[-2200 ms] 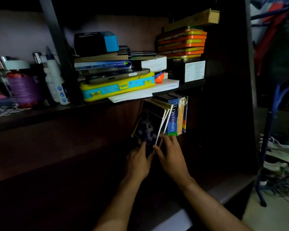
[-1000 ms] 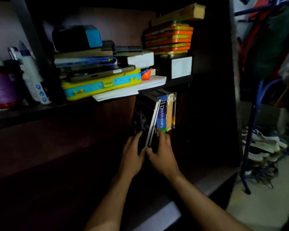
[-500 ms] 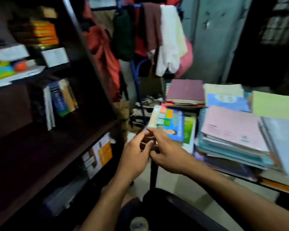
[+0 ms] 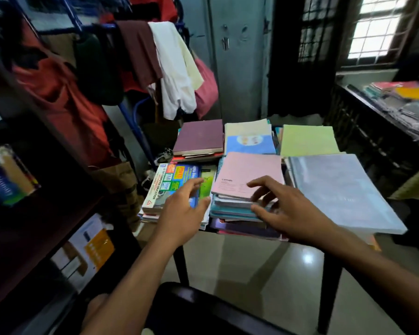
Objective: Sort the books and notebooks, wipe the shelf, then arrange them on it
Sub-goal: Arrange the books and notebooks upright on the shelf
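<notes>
Both hands reach over stacks of books on a small dark table (image 4: pixel 329 267). The left hand (image 4: pixel 182 213), fingers spread and relaxed, hovers at the near edge of a computer education textbook (image 4: pixel 172 184) topping the left stack; contact cannot be confirmed. The right hand (image 4: pixel 288 213) has fingers loosely spread over the near edge of a pink Camlin notebook (image 4: pixel 249 172) atop the middle stack, gripping nothing. A grey-blue folder (image 4: pixel 336 189) lies just right. A maroon book (image 4: pixel 200 136) lies behind. The dark shelf (image 4: pixel 34 213), at left, holds a blue dictionary (image 4: pixel 0 184).
</notes>
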Tool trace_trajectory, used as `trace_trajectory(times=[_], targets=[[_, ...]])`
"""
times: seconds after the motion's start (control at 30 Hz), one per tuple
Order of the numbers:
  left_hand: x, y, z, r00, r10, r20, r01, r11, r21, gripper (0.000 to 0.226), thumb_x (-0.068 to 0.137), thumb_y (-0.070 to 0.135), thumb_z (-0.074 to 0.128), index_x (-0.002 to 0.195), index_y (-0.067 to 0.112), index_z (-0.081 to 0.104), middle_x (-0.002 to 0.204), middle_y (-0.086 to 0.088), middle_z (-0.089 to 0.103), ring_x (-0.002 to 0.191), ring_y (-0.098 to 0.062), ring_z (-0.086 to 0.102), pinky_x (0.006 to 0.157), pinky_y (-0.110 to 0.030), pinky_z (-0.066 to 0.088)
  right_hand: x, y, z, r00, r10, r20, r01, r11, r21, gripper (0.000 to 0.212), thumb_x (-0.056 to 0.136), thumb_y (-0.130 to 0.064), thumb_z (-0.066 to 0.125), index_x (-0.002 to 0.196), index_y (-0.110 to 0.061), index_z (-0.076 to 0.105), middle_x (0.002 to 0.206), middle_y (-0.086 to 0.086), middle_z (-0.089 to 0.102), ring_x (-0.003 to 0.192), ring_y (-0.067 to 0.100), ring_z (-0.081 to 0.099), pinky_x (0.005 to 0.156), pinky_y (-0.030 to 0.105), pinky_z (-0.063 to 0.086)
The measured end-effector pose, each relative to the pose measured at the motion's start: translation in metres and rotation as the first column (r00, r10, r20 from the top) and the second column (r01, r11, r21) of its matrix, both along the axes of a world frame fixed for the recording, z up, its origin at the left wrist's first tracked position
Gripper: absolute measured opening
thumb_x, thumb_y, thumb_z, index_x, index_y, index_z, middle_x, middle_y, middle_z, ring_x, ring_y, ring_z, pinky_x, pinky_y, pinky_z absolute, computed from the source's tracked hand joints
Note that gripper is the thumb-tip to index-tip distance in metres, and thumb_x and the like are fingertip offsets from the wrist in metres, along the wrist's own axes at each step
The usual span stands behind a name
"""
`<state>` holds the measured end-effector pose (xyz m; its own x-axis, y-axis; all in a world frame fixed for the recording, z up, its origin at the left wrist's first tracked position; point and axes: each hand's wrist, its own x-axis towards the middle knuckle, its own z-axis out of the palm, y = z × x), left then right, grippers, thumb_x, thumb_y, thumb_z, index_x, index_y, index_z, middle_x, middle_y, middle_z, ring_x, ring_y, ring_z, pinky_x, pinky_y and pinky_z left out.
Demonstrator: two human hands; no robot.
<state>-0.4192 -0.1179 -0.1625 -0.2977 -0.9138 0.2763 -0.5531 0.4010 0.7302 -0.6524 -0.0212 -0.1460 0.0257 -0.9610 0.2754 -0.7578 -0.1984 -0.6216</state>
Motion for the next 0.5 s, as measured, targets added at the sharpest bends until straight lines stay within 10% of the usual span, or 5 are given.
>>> trace_trajectory(times=[0.13,0.27,0.5], targets=[[0.022,-0.03,-0.005,0.945,0.304,0.123,-0.289,0.949,-0.129,0.054,0.091,0.023,0.069,0.142,0.021,0.053,0.138,-0.009,0.057,0.124,-0.03,0.052,0.105,-0.036,0.041,0.005,-0.01,0.011,0.998,0.008,0.056,-0.008,1.0,0.004,0.03,0.092,-0.031,0.069,0.119,-0.035,0.057,0.095,-0.014,0.069,0.087,0.004,0.066,0.079,0.03,0.056],[0.06,-0.056,-0.016,0.884,0.366,0.29,-0.405,0.91,0.087,0.065,0.096,0.037,0.063,0.153,0.022,0.036,0.15,-0.015,0.047,0.132,-0.039,0.047,0.107,-0.044,0.041,0.048,-0.033,0.02,0.976,0.149,0.158,-0.167,0.98,0.106,0.033,0.095,-0.027,0.067,0.127,-0.027,0.056,0.103,-0.009,0.069,0.085,0.007,0.068,0.085,0.038,0.056],[0.069,-0.071,-0.024,0.865,0.348,0.362,-0.418,0.898,0.135,0.054,0.095,0.046,0.062,0.139,0.018,0.048,0.137,-0.011,0.061,0.121,-0.033,0.059,0.09,-0.038,0.049,0.136,-0.104,-0.001,0.988,0.05,0.149,-0.094,0.947,0.309,0.075,0.09,-0.053,0.061,0.15,-0.019,0.034,0.152,0.009,0.042,0.137,0.028,0.043,0.104,0.035,0.039]])
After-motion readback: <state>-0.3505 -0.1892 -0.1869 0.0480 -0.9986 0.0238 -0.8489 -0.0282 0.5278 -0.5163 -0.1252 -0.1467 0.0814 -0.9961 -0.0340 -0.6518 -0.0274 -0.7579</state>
